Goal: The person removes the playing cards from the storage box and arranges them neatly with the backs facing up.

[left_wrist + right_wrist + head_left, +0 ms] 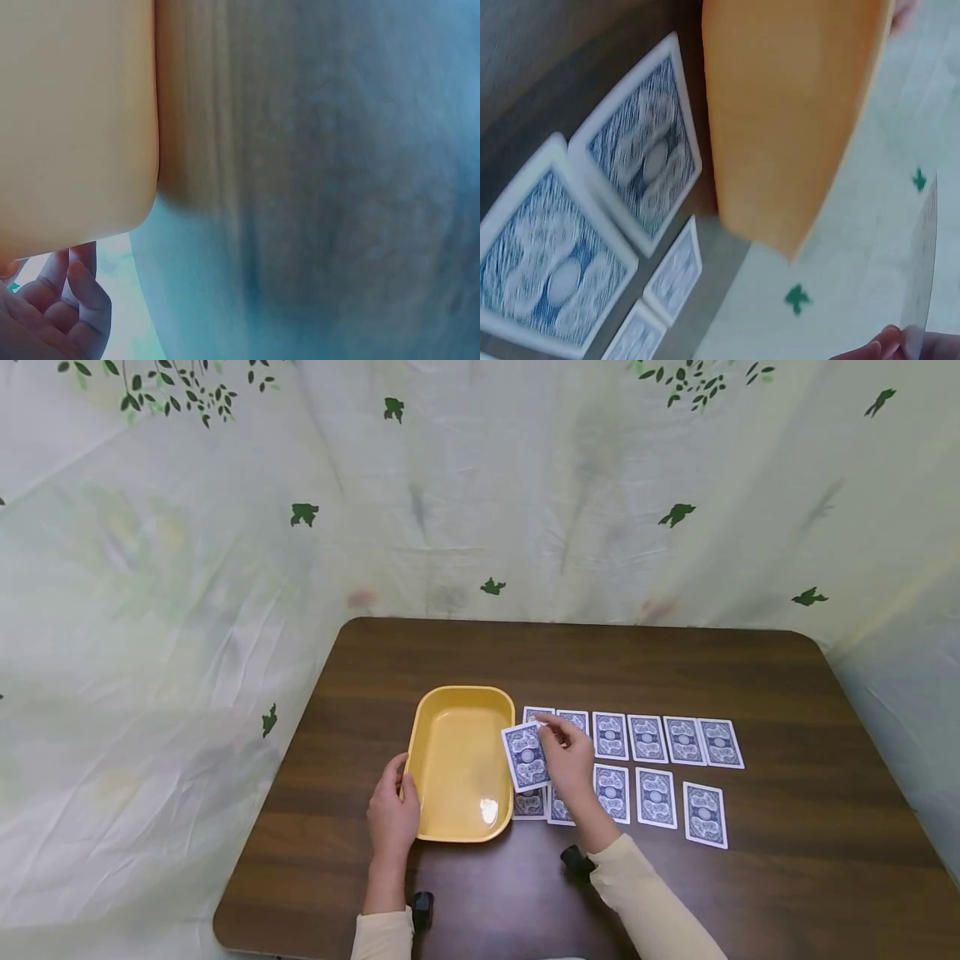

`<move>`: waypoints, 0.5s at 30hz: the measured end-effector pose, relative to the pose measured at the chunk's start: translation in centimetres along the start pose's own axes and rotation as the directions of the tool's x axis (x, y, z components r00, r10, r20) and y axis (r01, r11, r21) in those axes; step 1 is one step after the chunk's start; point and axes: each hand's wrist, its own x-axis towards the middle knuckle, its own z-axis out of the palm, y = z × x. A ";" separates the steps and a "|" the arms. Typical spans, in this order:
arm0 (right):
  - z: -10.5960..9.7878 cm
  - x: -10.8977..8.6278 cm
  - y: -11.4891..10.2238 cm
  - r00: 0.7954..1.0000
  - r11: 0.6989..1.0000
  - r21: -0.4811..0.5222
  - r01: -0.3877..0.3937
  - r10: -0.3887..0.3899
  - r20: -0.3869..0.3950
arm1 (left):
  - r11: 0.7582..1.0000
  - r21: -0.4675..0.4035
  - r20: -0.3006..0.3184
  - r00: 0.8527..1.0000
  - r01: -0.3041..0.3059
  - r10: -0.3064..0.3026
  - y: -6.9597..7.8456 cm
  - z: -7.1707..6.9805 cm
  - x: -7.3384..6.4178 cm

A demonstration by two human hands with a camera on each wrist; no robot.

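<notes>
A blue-backed playing card [527, 757] is pinched between the thumb and fingers of my right hand [572, 764]. It is raised near the right rim of a yellow tray [453, 768], its patterned back facing up in the head view. In the right wrist view the held card [924, 262] shows nearly edge-on above the fingertips. My left hand [393, 814] grips the tray's left side, thumb near the rim; in the left wrist view, the curled fingers [90, 296] sit beside the tray wall [75, 112]. Nothing lies inside the tray.
Right of the tray, several face-down cards form a back row [647, 739] and a front row [656, 798]. My right hand and forearm partly cover some of them. All rest on a brown wooden table [810, 793], with a pale leaf-patterned curtain [540, 485] behind it.
</notes>
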 end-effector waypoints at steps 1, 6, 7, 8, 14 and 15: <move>-0.5 0.2 0.1 1.000 1.000 0.008 -0.013 0.013 -0.013 | 1.000 -0.001 0.002 1.000 0.004 -0.004 0.0 0.0 0.0; -3.5 1.3 0.4 0.993 0.995 0.062 -0.075 0.080 -0.086 | 1.000 -0.001 0.007 1.000 0.011 -0.011 0.0 0.2 -0.2; -4.3 1.5 0.5 0.991 0.994 0.068 -0.087 0.093 -0.098 | 1.000 -0.001 0.007 1.000 0.012 -0.012 0.0 0.2 -0.2; -5.0 1.7 0.6 0.988 0.993 0.068 -0.094 0.102 -0.116 | 1.000 0.000 0.009 1.000 0.011 -0.011 0.0 0.2 -0.2; -9.5 2.5 1.5 0.960 0.988 0.044 -0.151 0.157 -0.231 | 1.000 -0.008 -0.001 1.000 -0.007 0.007 -0.1 0.2 0.0; -10.1 2.6 1.7 0.953 0.985 0.036 -0.166 0.170 -0.252 | 1.000 -0.007 -0.004 1.000 -0.010 0.010 -0.1 0.2 0.0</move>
